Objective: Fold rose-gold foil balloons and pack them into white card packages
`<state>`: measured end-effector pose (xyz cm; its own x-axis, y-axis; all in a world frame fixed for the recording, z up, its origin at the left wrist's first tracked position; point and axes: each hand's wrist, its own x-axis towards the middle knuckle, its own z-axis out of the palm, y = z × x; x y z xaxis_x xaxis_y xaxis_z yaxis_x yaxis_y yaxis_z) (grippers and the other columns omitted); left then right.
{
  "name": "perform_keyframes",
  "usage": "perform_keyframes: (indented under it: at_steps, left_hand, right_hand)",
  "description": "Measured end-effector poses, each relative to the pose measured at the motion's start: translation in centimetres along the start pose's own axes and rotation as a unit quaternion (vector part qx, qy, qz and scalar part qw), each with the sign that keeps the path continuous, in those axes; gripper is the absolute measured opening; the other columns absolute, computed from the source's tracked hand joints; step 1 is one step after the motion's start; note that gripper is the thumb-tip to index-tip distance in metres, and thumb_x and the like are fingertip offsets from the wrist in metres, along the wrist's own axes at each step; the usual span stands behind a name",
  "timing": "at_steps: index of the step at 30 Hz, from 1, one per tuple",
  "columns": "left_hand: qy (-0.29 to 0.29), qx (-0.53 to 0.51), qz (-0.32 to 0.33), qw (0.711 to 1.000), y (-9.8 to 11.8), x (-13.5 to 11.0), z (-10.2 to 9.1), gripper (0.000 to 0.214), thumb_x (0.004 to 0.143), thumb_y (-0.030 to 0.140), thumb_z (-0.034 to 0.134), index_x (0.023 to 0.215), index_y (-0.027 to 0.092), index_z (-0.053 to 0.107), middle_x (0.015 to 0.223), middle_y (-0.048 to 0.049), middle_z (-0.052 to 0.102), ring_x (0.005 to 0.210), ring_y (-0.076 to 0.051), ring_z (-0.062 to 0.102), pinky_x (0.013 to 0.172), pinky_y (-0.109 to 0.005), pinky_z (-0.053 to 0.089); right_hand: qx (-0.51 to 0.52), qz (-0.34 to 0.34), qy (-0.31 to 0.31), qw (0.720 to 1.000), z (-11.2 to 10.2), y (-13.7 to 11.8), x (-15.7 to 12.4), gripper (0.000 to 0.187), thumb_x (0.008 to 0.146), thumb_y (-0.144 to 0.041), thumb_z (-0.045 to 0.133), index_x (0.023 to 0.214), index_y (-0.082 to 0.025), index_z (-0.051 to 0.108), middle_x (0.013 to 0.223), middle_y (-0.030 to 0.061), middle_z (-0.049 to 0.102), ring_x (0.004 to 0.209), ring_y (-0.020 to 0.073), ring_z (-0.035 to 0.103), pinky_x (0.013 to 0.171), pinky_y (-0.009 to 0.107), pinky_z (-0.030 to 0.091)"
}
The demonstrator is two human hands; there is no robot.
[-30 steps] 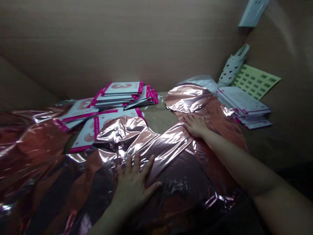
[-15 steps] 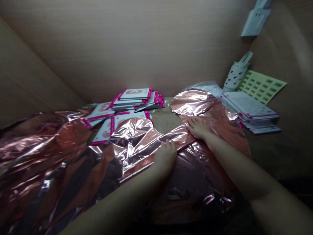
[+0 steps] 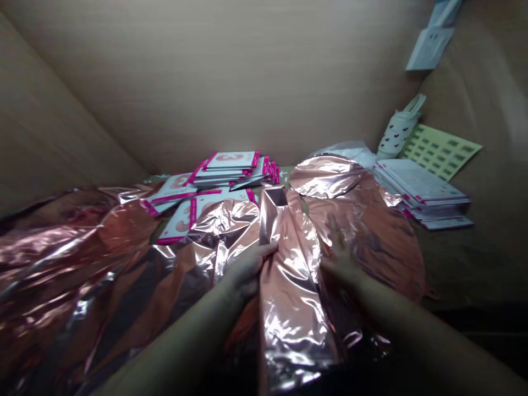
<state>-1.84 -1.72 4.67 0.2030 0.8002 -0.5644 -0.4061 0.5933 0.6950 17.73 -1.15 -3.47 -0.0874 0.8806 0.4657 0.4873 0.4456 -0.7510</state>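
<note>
Head view: left hand [image 3: 247, 269] is gripping foil balloon [image 3: 289, 286], which is standing upright at centre; right hand [image 3: 342, 264] is blurred beside it, grip can't tell. Hard pulling risks creasing/tearing foil. Counting 2 hands, 1 upright balloon, 2 pack stacks [image 3: 223, 168], 1 label sheet [image 3: 439, 151].

A packing workspace — cardboard walls [image 3: 206, 82], stacked balloon packets [image 3: 225, 168], foil balloons [image 3: 325, 176], barcode label sheets [image 3: 439, 151].

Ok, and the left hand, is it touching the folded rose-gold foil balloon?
Touching. The head view shows the left hand pressed against the side of the folded rose-gold foil balloon, with no gap between them.
</note>
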Motion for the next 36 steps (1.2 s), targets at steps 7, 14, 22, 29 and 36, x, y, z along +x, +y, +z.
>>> perform_keyframes:
  at_steps: [7, 14, 22, 29, 36]
  left_hand:
    - [-0.005, 0.057, -0.054, 0.997, -3.6, 0.4, -2.1, 0.021, 0.084, 0.018, 0.043, 0.086, 0.005, 0.060, 0.072, -0.0149, 0.066, 0.067, -0.025, 0.067, 0.063, -0.038, 0.056]
    - [-0.058, 0.549, 0.373, 0.746, -5.3, -3.2, -8.3, 0.056, 0.075, 0.005, 0.041, 0.129, 0.021, 0.044, 0.137, -0.0067, 0.044, 0.130, -0.022, 0.033, 0.108, -0.042, 0.027]
    - [-0.181, 0.707, 0.419, 0.540, -9.2, -4.5, -9.8, 0.045, 0.083, 0.018, 0.043, 0.128, 0.018, 0.048, 0.128, -0.0103, 0.053, 0.121, -0.028, 0.046, 0.099, -0.045, 0.040]
    - [-0.137, 0.346, 0.124, 0.920, -4.5, -2.5, -5.4, 0.026, 0.081, 0.035, 0.054, 0.095, 0.016, 0.064, 0.086, -0.0039, 0.070, 0.089, -0.022, 0.064, 0.077, -0.031, 0.050]
    - [-0.035, 0.372, 0.025, 0.927, -4.2, -0.4, -5.3, 0.025, 0.079, 0.039, 0.054, 0.071, 0.016, 0.057, 0.054, 0.0026, 0.060, 0.049, -0.012, 0.058, 0.047, -0.018, 0.042]
  right_hand:
    - [-0.212, -0.475, -0.239, 0.820, -1.9, -3.6, -3.8, 0.043, 0.089, -0.019, 0.042, 0.132, -0.019, 0.043, 0.135, 0.0035, 0.045, 0.128, 0.0206, 0.035, 0.109, 0.044, 0.026]
    - [-0.191, -0.373, -0.348, 0.839, -1.5, -2.5, -4.8, 0.041, 0.090, -0.013, 0.039, 0.130, -0.011, 0.044, 0.130, 0.0108, 0.049, 0.125, 0.0219, 0.040, 0.102, 0.043, 0.037]
    - [-0.005, -0.116, -0.507, 0.854, -2.6, -3.9, -2.8, 0.041, 0.084, -0.022, 0.049, 0.125, -0.020, 0.053, 0.127, 0.0078, 0.053, 0.121, 0.0230, 0.045, 0.103, 0.041, 0.032]
    - [0.173, 0.282, -0.424, 0.843, -2.3, -3.3, -0.8, 0.034, 0.068, -0.045, 0.067, 0.077, -0.011, 0.065, 0.063, -0.0016, 0.059, 0.057, 0.0107, 0.054, 0.056, 0.021, 0.042]
    - [0.180, 0.410, -0.365, 0.816, -1.5, -2.6, -0.7, 0.035, 0.060, -0.046, 0.074, 0.067, -0.015, 0.060, 0.050, -0.0045, 0.052, 0.044, 0.0072, 0.045, 0.044, 0.019, 0.036]
